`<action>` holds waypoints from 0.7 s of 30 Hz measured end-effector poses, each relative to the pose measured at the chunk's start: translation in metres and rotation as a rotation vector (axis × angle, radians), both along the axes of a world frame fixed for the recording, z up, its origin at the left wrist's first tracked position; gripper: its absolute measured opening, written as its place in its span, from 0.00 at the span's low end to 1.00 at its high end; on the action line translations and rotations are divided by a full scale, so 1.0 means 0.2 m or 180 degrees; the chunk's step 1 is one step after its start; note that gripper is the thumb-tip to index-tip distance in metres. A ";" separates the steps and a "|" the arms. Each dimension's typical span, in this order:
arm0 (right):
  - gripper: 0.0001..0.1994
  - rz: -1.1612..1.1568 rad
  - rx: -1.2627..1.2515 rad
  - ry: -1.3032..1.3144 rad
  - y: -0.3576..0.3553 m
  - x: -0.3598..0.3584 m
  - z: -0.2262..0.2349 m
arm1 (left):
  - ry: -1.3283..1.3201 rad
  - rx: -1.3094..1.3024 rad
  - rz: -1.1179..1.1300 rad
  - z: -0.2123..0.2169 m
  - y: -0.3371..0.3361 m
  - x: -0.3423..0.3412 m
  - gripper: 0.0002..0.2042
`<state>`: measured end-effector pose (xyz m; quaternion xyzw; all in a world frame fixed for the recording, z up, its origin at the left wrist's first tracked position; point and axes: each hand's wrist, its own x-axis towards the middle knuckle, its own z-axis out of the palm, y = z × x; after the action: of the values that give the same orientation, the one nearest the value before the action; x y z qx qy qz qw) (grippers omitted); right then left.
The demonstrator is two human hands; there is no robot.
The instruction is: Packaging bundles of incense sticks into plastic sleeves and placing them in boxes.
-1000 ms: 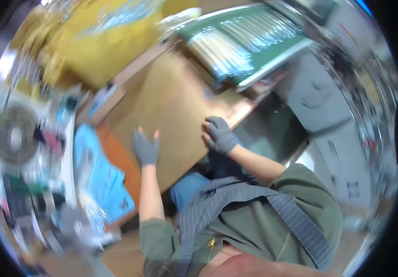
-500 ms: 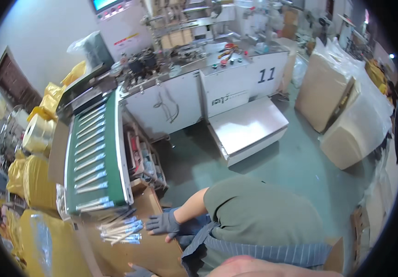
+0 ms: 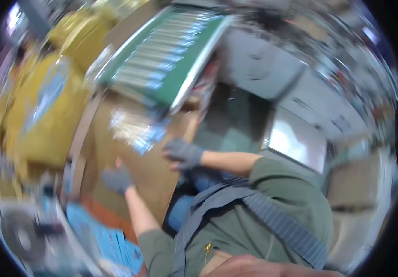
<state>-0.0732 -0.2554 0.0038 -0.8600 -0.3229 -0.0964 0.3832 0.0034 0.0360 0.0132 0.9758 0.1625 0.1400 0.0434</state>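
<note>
The view is smeared by motion, so fine detail is lost. Both hands wear grey gloves and lie on a brown bench (image 3: 139,166). The left hand (image 3: 117,179) rests flat on the board near its left edge, fingers spread and holding nothing. The right hand (image 3: 183,153) sits at the bench's right edge, fingers loosely curled; whether it grips anything I cannot tell. Just beyond the right hand, toward the far side, lies a heap of clear packets with blue ends (image 3: 136,128), touching the bench top. Farther off stands a green conveyor (image 3: 171,60) carrying a row of pale, long packages. To the left are bulky yellow sacks (image 3: 47,106), one bearing a pale blue label. Near and to the left lies a stack of blue sheets (image 3: 104,240). On the right, a grey cabinet (image 3: 300,111) with a flat white tray (image 3: 296,143).
</note>
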 end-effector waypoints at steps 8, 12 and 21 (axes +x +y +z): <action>0.32 -0.0854 -0.0495 0.0190 -0.15 0.61 0.03 | -0.0741 0.0144 -0.0508 -0.16 0.01 0.02 0.34; 0.37 -0.0202 0.0721 0.1022 0.13 0.76 -0.05 | -0.0804 -0.0170 -0.0999 -0.18 -0.11 0.15 0.32; 0.36 -0.0245 0.0603 -0.0007 0.83 0.28 -0.11 | -0.1111 -0.2517 -0.0317 -0.40 0.20 0.14 0.20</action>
<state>-0.0162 -0.0885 -0.0177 -0.8315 -0.2795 -0.1422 0.4585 0.0307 0.0759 -0.0672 0.8524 0.1467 0.2276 0.4473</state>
